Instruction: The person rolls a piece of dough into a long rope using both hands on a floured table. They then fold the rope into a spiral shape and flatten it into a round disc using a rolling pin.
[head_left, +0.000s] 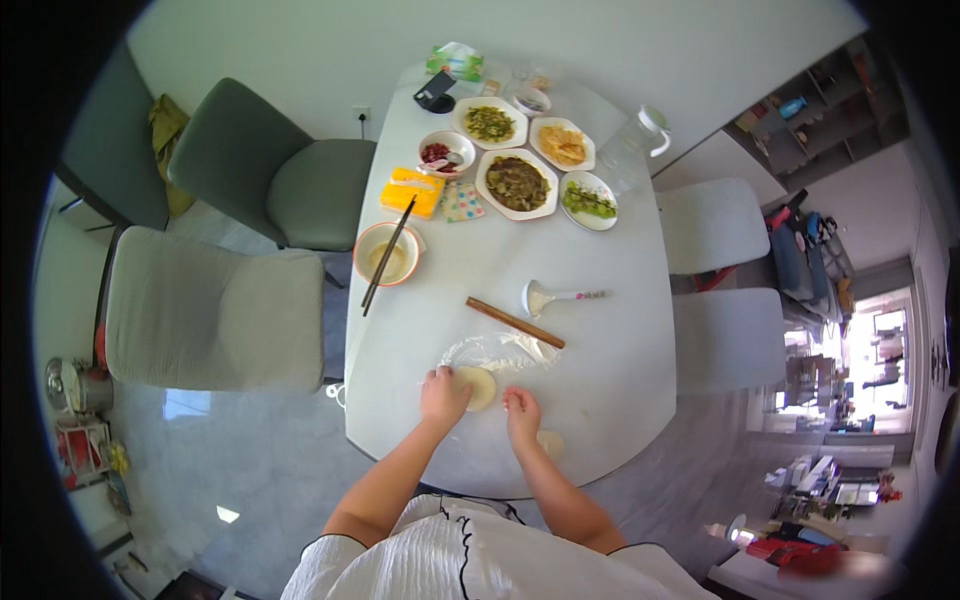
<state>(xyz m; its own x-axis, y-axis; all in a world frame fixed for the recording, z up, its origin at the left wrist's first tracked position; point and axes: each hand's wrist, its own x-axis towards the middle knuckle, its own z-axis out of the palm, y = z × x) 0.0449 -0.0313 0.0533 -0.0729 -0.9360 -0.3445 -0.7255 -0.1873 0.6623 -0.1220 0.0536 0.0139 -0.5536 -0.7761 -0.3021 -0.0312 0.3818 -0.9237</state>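
A flat round of pale dough (480, 388) lies near the front of the white table, and my left hand (444, 397) grips its left edge, thumb over the top. Just right of that round, my right hand (523, 411) hovers with loosely curled fingers and nothing visible in them. A second piece of dough (551, 444) lies beside my right wrist, partly hidden by it. Beyond both hands, white flour (487, 352) is scattered on the tabletop. A wooden rolling pin (516, 322) rests at a slant behind the flour. Farther back is a white ladle (537, 298) holding flour.
A bowl (367, 251) with dark chopsticks (390, 255) across it stands at the left edge. Several dishes of food, including a brown-green one (517, 184), fill the far end beside a glass pitcher (624, 150). Chairs (274, 322) flank the table (600, 360).
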